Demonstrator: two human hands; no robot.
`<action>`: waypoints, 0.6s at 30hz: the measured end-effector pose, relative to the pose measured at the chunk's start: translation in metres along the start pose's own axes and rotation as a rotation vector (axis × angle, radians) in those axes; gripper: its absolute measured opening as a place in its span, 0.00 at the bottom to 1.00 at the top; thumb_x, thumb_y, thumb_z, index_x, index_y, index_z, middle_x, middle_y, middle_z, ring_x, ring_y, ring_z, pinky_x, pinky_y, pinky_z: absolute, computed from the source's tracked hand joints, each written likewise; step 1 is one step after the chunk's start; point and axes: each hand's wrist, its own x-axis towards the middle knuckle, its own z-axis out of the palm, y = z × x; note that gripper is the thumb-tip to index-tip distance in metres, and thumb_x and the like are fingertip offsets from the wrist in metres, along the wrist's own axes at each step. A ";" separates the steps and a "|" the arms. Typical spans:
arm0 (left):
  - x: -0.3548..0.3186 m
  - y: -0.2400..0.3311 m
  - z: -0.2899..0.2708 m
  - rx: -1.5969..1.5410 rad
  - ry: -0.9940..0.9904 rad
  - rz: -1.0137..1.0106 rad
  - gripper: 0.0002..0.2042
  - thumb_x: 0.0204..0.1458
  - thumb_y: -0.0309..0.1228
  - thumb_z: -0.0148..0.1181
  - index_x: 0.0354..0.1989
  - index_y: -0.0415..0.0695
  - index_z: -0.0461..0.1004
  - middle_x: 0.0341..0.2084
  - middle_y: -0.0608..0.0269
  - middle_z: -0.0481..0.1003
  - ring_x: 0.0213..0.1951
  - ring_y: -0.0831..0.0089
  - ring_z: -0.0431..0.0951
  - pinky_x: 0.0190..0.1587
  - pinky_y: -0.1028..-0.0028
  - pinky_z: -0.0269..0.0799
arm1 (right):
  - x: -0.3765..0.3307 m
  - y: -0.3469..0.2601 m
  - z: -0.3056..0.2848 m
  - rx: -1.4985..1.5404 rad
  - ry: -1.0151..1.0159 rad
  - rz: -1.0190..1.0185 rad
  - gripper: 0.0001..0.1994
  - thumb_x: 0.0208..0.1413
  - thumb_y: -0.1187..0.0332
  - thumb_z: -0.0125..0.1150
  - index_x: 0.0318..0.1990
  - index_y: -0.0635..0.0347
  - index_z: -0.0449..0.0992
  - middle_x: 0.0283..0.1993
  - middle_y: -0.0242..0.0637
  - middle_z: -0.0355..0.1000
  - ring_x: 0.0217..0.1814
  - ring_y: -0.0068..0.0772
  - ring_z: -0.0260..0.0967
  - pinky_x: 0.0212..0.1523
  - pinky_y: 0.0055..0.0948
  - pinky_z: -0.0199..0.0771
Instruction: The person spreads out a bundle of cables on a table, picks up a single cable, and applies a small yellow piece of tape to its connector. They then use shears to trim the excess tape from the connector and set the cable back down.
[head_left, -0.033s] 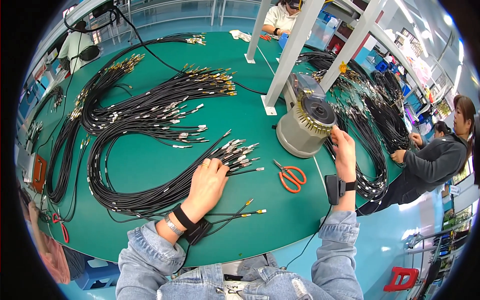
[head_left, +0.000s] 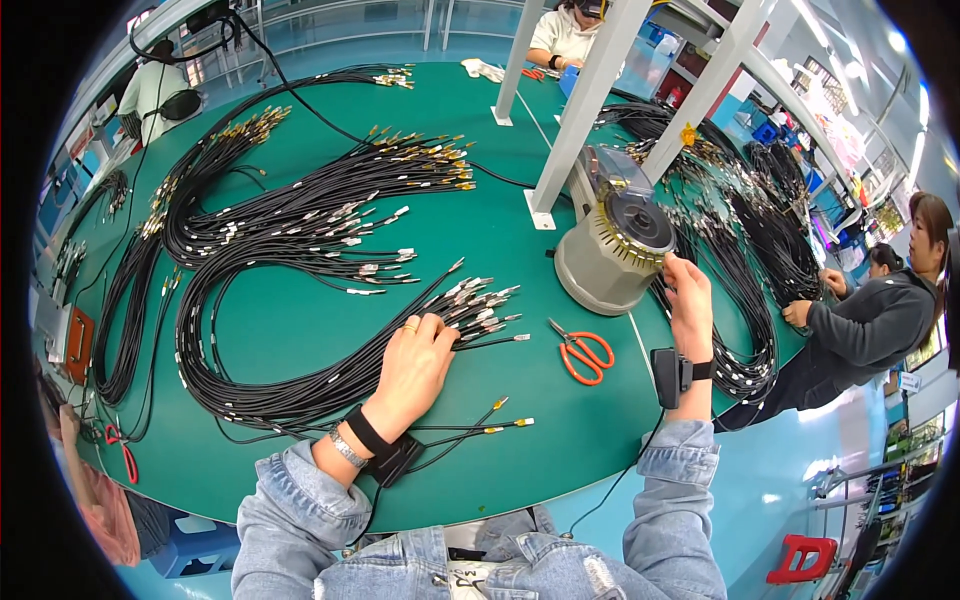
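My left hand (head_left: pixel 415 365) lies palm down on a thick bundle of black cables (head_left: pixel 300 385), its fingertips at the metal connector ends (head_left: pixel 485 305). My right hand (head_left: pixel 688 300) is raised against the rim of a grey round machine (head_left: pixel 605 260) with a dark disc on top. Its fingertips touch the machine's yellow-toothed edge, and what they pinch is hidden. Both wrists carry a black strapped device. Orange-handled scissors (head_left: pixel 582 352) lie on the green table (head_left: pixel 300 320) between my hands.
More black cable bundles (head_left: pixel 300 215) loop across the table's left and middle, and others (head_left: pixel 745 300) hang at the right edge. White posts (head_left: pixel 575 110) rise behind the machine. Two people (head_left: pixel 870 310) sit at the right and another works at the far side.
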 end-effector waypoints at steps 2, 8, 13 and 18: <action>0.000 -0.003 0.001 0.013 -0.019 0.000 0.09 0.41 0.25 0.61 0.32 0.41 0.71 0.30 0.59 0.67 0.35 0.63 0.68 0.37 0.67 0.68 | 0.003 0.001 0.003 0.029 -0.064 0.065 0.09 0.55 0.62 0.57 0.32 0.57 0.73 0.29 0.24 0.66 0.32 0.16 0.58 0.36 0.22 0.56; 0.000 -0.006 0.002 -0.011 -0.041 -0.012 0.09 0.40 0.24 0.61 0.30 0.41 0.68 0.29 0.59 0.66 0.34 0.62 0.68 0.36 0.67 0.68 | -0.010 -0.019 0.014 0.428 -0.096 -0.084 0.05 0.56 0.66 0.55 0.32 0.57 0.72 0.30 0.26 0.67 0.33 0.18 0.60 0.38 0.23 0.57; 0.000 -0.009 -0.002 -0.126 -0.049 -0.105 0.09 0.40 0.25 0.62 0.29 0.41 0.68 0.26 0.59 0.66 0.32 0.61 0.69 0.35 0.66 0.68 | -0.067 -0.022 0.053 0.519 -0.276 -0.100 0.04 0.57 0.71 0.54 0.32 0.59 0.71 0.31 0.29 0.68 0.35 0.21 0.61 0.40 0.25 0.59; 0.006 -0.009 -0.010 -0.288 0.002 -0.150 0.07 0.43 0.23 0.62 0.27 0.40 0.68 0.22 0.60 0.69 0.27 0.64 0.71 0.31 0.69 0.68 | -0.108 0.008 0.090 0.532 -0.417 0.026 0.03 0.56 0.72 0.53 0.32 0.61 0.71 0.32 0.32 0.68 0.36 0.22 0.62 0.42 0.25 0.60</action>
